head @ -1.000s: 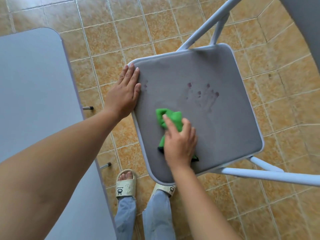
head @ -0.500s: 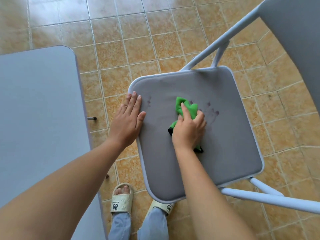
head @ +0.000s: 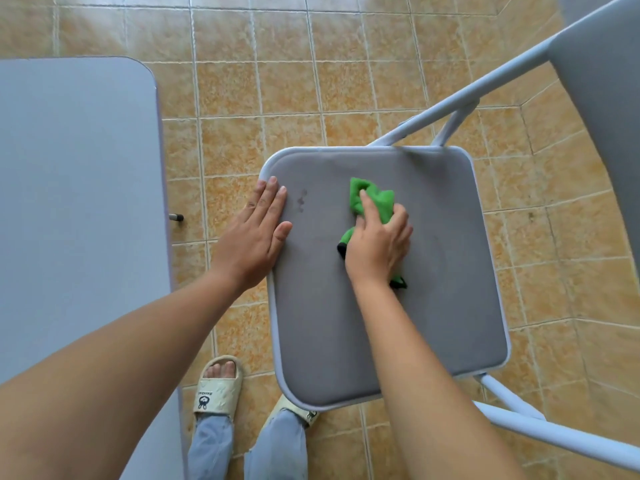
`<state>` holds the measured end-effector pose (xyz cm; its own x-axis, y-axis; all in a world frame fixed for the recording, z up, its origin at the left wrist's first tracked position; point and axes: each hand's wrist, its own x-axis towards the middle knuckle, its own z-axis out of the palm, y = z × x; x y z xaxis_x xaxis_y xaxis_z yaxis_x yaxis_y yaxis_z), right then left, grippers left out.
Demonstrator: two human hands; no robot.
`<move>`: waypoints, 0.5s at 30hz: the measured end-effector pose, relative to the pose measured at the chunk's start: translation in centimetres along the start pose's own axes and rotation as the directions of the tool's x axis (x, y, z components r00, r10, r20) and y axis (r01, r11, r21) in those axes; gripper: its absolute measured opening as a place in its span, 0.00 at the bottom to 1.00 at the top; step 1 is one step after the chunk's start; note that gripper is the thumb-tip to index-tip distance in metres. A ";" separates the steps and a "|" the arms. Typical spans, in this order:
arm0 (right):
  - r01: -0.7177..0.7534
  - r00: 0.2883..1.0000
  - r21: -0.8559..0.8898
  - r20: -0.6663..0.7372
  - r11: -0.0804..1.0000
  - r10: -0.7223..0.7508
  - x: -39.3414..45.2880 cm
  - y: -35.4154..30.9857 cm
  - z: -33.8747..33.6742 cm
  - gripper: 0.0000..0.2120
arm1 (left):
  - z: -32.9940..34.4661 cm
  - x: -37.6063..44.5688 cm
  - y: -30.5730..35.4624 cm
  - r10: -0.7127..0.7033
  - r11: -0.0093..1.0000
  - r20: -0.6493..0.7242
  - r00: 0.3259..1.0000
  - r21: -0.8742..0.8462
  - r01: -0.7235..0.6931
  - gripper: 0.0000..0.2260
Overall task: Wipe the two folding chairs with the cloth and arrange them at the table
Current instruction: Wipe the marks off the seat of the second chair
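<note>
A folding chair with a grey padded seat [head: 433,306] and a pale metal frame stands open on the tiled floor below me. My right hand [head: 379,245] presses a crumpled green cloth [head: 375,199] onto the middle of the seat, fingers closed over it. My left hand [head: 258,233] lies flat on the seat's left edge, fingers together, holding nothing. A few small dark marks [head: 302,201] show on the seat beside my left fingertips. The chair's backrest [head: 602,116] rises at the upper right. Only one chair is in view.
The grey table [head: 76,209] fills the left side, its rounded corner at the top. A table leg foot [head: 176,217] pokes out under its edge. My feet in cream slippers [head: 216,389] stand between table and chair. Orange floor tiles surround everything.
My right hand has slid the green cloth from the seat's near part up to its middle, over the dark handprint-like marks, which no longer show. My left hand has stayed on the left edge.
</note>
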<state>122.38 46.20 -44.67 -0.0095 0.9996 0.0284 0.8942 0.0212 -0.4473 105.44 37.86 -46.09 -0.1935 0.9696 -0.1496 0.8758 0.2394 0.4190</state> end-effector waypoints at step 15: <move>-0.084 0.996 0.016 0.004 0.996 0.084 -4.9 2.1 -1.5 0.19 | 0.0 -0.2 0.2 -0.003 1.000 0.020 1.000 -0.022 0.003 0.29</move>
<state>125.00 41.35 -44.41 0.0643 0.9979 -0.0125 0.8843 -0.0628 -0.4626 105.65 37.76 -45.95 -0.1868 0.9678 -0.1687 0.8652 0.2434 0.4384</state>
